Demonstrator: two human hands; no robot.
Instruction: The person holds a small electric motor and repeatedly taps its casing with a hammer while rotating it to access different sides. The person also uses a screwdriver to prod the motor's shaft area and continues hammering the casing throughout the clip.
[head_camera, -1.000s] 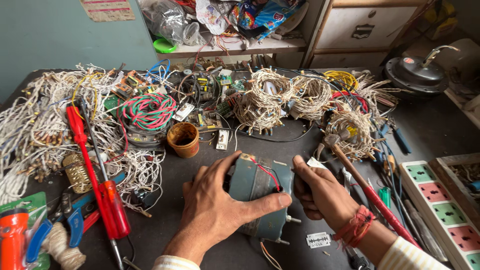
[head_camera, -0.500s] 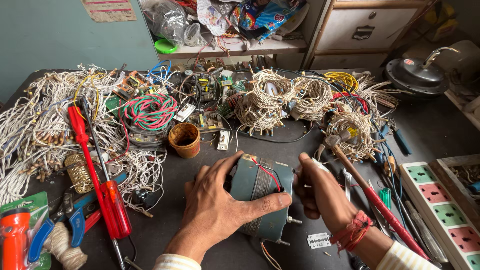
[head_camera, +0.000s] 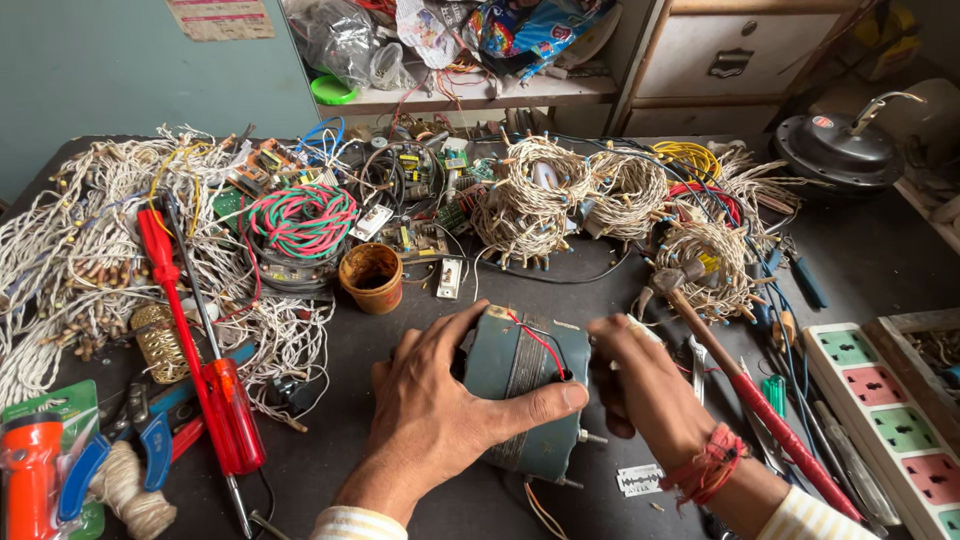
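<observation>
Now | both hands clamped on motor | brown cup: dark inside

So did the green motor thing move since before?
No. The green motor sits in the same spot below the brown cup, gripped by both hands.

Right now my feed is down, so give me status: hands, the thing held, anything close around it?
Left hand and right hand both grip the teal motor. Razor blade lies beside it; hammer right.
</observation>
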